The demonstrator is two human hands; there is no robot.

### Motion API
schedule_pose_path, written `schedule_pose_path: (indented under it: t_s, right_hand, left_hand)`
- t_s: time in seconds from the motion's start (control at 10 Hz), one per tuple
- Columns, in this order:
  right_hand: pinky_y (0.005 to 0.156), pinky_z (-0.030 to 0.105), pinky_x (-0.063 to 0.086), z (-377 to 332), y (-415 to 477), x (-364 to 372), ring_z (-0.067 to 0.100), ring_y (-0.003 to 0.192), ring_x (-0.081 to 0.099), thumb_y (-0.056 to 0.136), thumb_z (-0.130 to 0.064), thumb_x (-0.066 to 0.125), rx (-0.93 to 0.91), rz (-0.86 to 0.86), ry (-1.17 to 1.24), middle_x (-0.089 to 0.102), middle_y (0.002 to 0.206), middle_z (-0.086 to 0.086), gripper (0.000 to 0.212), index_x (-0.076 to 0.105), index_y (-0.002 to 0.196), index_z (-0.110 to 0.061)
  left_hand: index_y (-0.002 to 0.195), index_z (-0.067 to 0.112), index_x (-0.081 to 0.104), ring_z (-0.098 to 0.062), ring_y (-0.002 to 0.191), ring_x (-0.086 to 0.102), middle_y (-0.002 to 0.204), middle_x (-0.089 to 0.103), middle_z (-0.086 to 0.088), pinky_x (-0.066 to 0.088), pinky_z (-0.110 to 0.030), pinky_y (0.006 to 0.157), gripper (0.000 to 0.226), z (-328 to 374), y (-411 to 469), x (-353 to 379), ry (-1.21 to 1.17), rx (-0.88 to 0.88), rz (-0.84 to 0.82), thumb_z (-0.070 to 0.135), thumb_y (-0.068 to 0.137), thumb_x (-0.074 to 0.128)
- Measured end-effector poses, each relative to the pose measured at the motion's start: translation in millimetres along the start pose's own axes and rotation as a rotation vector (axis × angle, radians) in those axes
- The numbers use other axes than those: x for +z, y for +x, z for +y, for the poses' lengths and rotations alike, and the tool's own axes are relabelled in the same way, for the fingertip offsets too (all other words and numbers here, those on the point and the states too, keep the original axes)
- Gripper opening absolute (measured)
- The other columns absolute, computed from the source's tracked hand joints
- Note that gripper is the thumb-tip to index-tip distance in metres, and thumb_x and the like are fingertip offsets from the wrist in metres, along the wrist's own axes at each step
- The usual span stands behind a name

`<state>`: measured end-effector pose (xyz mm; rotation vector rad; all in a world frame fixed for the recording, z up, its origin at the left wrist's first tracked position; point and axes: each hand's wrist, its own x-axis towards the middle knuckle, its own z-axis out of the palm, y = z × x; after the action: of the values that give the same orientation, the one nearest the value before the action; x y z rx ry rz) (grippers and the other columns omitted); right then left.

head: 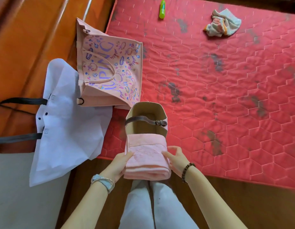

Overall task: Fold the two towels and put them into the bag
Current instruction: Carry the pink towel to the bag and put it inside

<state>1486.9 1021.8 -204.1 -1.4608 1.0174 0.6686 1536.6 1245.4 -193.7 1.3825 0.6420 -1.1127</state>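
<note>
A folded pink towel [147, 157] is held between both hands at the near edge of the red mattress. My left hand [118, 165] grips its left side, thumb on top. My right hand [175, 158] holds its right side, thumb on top. The towel's far end sits at the mouth of an open beige bag [146, 109] with a brown buckled strap across the opening. A second towel [222, 23], white with orange trim, lies crumpled at the far right of the mattress.
A pink printed tote bag [110, 68] lies at the mattress's left edge, a white fabric bag [67, 123] with black handles beside it. A green bottle [162, 9] lies at the far side. The red quilted mattress [226, 96] stretches right.
</note>
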Motion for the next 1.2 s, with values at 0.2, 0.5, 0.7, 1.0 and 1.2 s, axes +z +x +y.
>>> schedule_pose_path:
  t_s: [0.2,0.5,0.7,1.0,1.2]
  right_hand:
    - [0.092,0.032,0.043,-2,26,9,0.014,0.101,0.052,0.095,-0.023,0.056,-0.059,0.052,-0.015,0.053,0.115,0.001,0.026,0.052,0.12,-0.016]
    - [0.084,0.037,0.051,-12,73,26,0.02,0.092,0.057,0.09,-0.014,0.054,-0.171,0.038,0.052,0.06,0.102,0.001,0.03,0.058,0.115,-0.03]
    - [0.095,0.027,0.04,-16,101,34,0.009,0.108,0.049,0.088,-0.012,0.049,-0.265,0.04,0.013,0.058,0.118,-0.003,0.042,0.057,0.129,-0.015]
    - [0.1,0.017,0.026,-8,141,61,0.015,0.124,0.038,0.08,0.013,0.04,-0.311,0.032,-0.272,0.043,0.132,0.008,0.067,0.043,0.14,-0.017]
    - [0.079,0.007,0.03,-2,176,75,0.026,0.106,0.047,0.077,0.015,0.039,-0.309,0.182,-0.349,0.044,0.119,0.012,0.072,0.042,0.142,-0.014]
  left_hand:
    - [0.131,0.01,0.06,-0.02,0.106,0.068,0.118,0.071,-0.006,0.056,-0.034,0.089,0.032,4,35,4,0.095,0.095,0.116,0.022,0.103,0.051]
    - [0.134,0.018,0.059,-0.02,0.115,0.065,0.122,0.07,-0.001,0.051,-0.042,0.102,0.033,11,87,-7,0.211,0.178,0.189,0.023,0.104,0.044]
    - [0.138,0.016,0.053,-0.017,0.118,0.058,0.126,0.063,-0.001,0.046,-0.019,0.086,0.04,15,117,4,0.287,0.279,0.202,0.005,0.102,0.039]
    - [0.157,0.013,0.017,-0.018,0.136,0.037,0.15,0.032,0.0,0.032,-0.031,0.11,0.068,19,162,16,0.395,0.269,0.268,-0.006,0.097,0.044]
    - [0.132,0.036,0.046,0.001,0.116,0.042,0.127,0.039,0.001,0.032,-0.001,0.087,0.07,10,199,14,0.49,0.325,0.265,-0.019,0.09,0.035]
